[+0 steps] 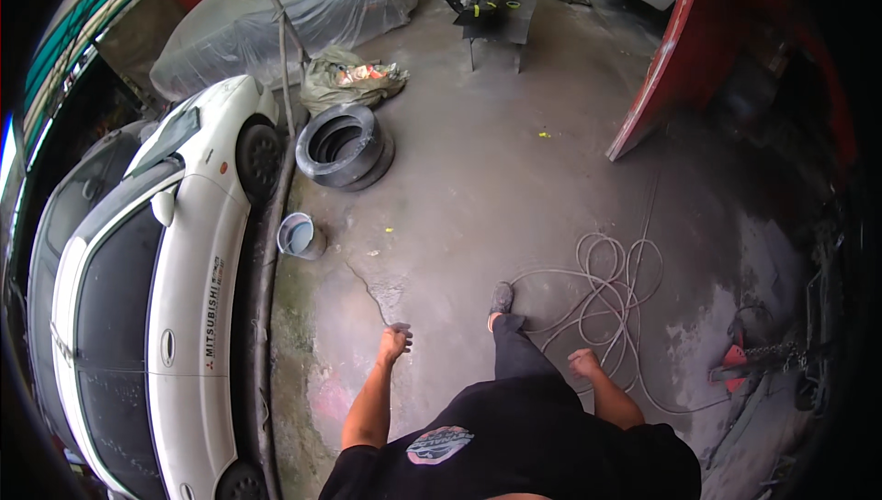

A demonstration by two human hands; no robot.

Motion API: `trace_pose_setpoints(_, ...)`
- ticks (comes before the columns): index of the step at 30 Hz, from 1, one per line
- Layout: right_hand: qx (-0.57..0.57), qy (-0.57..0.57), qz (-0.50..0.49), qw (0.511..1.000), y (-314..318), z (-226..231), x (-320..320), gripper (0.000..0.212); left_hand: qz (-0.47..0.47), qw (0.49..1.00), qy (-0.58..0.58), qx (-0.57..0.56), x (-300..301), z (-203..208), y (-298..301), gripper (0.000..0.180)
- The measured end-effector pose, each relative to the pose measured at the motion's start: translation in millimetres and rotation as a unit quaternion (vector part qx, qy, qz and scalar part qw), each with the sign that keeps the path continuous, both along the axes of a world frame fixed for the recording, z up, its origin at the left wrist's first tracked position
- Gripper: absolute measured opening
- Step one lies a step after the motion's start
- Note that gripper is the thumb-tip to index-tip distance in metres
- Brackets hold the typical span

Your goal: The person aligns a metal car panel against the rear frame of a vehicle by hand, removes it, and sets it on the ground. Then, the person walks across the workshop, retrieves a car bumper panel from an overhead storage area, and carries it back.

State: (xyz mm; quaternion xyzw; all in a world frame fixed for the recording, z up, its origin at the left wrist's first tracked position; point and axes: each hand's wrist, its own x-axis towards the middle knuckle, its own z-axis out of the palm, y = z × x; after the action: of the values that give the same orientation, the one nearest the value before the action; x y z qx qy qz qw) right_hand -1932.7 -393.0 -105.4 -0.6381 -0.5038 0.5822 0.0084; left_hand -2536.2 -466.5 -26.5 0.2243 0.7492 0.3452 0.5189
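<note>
My left hand [395, 342] hangs over the concrete floor with loosely bent fingers, a little apart and nothing seen in them. A thin dark line on the floor runs up to it from above; I cannot tell whether it is a crack or a cord. Lower right, my right hand [582, 362] is curled closed, and nothing shows in it. Behind that hand lies a loosely coiled pale hose [597, 284], apparently on the floor. One dark shoe [502, 298] steps forward between my hands.
On the left, a white car [197, 252] stands behind a long pipe [268, 289]. Nearby are a bucket [301, 236], stacked tires [344, 146] and a sack [354, 82]. A dark table [501, 18] stands far ahead. A red panel [666, 59] and chained red metal part [733, 364] are right.
</note>
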Motion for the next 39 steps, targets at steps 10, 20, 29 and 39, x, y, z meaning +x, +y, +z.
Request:
trace_pose_setpoints(10, 0.005, 0.001, -0.053, 0.999, 420.3, 9.3, -142.9, 0.022, -0.005, 0.992, -0.061, -0.112, -32.5, -13.4, 174.1, 0.038)
trace_pose_setpoints(20, 0.109, 0.117, 0.054, 0.986, 771.5, 61.3, -437.2, 0.035, 0.104, 0.961, -0.136, -0.219, -141.7, -67.3, 357.9, 0.037)
trace_pose_setpoints(29, 0.017, 0.066, -0.074, 0.995, 962.8, 68.2, -500.7, 0.032, -0.015, 0.995, 0.024, -0.098, -394.0, -46.0, 758.6, 0.036)
trace_pose_setpoints(39, 0.002, 0.158, -0.159, 0.974, 1283.5, 101.5, -714.6, 0.035, 0.046, 0.998, 0.006, 0.047, -548.4, 35.9, 1173.2, 0.036)
